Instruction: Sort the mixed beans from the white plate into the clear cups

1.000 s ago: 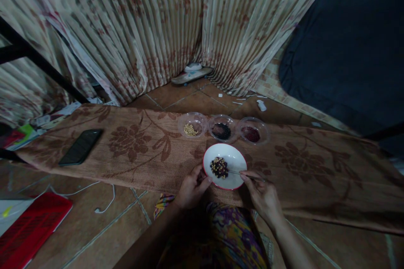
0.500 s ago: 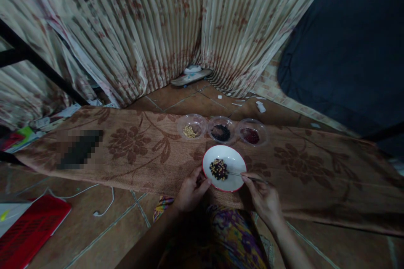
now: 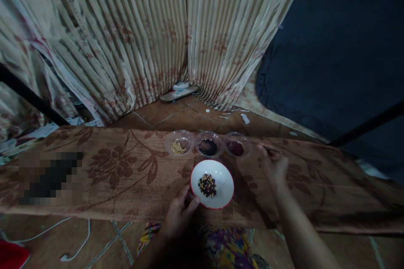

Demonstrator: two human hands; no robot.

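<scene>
A white bowl with a red rim [image 3: 224,185] holds a heap of mixed dark and pale beans [image 3: 207,185]. My left hand [image 3: 180,210] grips its left edge, thumb on the rim and fingers underneath. Right of the bowl, my right hand [image 3: 275,167] is raised over the cloth and smeared by motion. It holds a thin metal utensil [image 3: 269,149] pointing left; its kind is too blurred to tell. Behind the bowl, three clear plastic cups stand in a row: one with yellow beans [image 3: 178,147], one with black beans [image 3: 208,146], one with dark red beans [image 3: 235,148].
A brown flowered cloth [image 3: 126,193] covers the long narrow table. A pixelated dark object [image 3: 52,176] lies at its left. Beyond are striped curtains [image 3: 151,42], a skateboard [image 3: 179,93] and white scraps [image 3: 245,118] on the tiled floor. A white cable [image 3: 85,239] lies at front left.
My right hand has lifted the utensil out of the bowl and moved away to the right, near the cup of red beans. My left hand still holds the bowl. The whole view has shifted.
</scene>
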